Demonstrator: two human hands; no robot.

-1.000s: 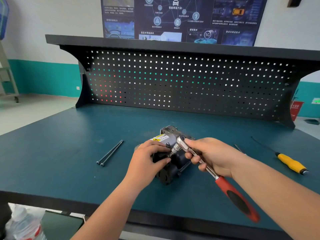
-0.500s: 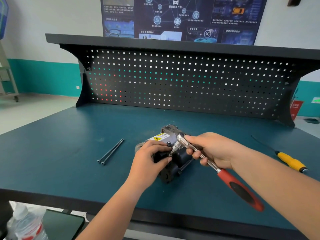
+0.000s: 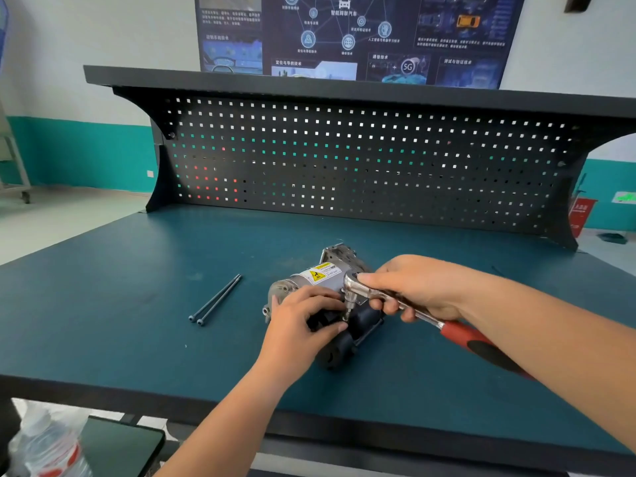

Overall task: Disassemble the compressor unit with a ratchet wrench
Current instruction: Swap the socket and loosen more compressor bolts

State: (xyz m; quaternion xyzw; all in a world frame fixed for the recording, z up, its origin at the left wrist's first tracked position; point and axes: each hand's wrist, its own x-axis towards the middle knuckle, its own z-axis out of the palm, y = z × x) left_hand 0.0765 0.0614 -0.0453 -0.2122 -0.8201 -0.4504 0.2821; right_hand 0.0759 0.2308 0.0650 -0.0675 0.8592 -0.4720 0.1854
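Note:
The compressor unit (image 3: 311, 282), silver with a yellow warning label and a black lower body, lies on the blue-green workbench (image 3: 137, 321) near its middle. My left hand (image 3: 303, 325) grips the unit's black part from the near side. My right hand (image 3: 416, 287) holds the chrome shaft of the ratchet wrench (image 3: 457, 335), forefinger on its head. The wrench's bit stands down onto the unit just beside my left fingers. Its red and black handle points toward the lower right, partly hidden under my forearm.
Two long dark bolts (image 3: 215, 301) lie side by side left of the unit. A black pegboard (image 3: 344, 160) with a shelf on top closes the back of the bench. A plastic bottle (image 3: 51, 449) and a dark pad (image 3: 120, 445) sit below the front edge.
My right hand has swung the wrench handle away from me, so the shaft lies flatter. The left hand stays on the unit. The yellow screwdriver at the right is now hidden.

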